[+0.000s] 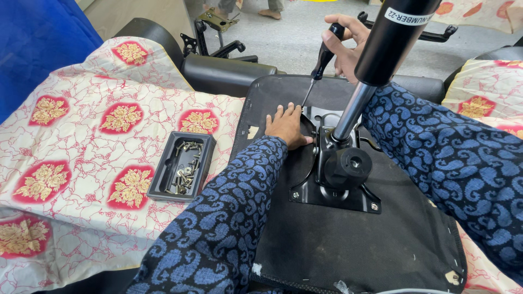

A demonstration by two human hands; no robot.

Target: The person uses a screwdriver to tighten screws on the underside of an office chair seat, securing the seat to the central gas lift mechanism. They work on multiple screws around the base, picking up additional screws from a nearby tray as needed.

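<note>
A black-handled screwdriver (321, 62) stands tilted, tip down at the black metal plate's (332, 188) far corner. The plate lies flat on the upturned seat base (348, 239).

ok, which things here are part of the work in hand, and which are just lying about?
In use:
- screwdriver in the right hand
- black mounting plate on the upturned seat base, under the left hand
- gas lift column
- tray of screws

Lying about:
- patterned cloth
- chair frame parts on the floor
- blue sheet
</note>
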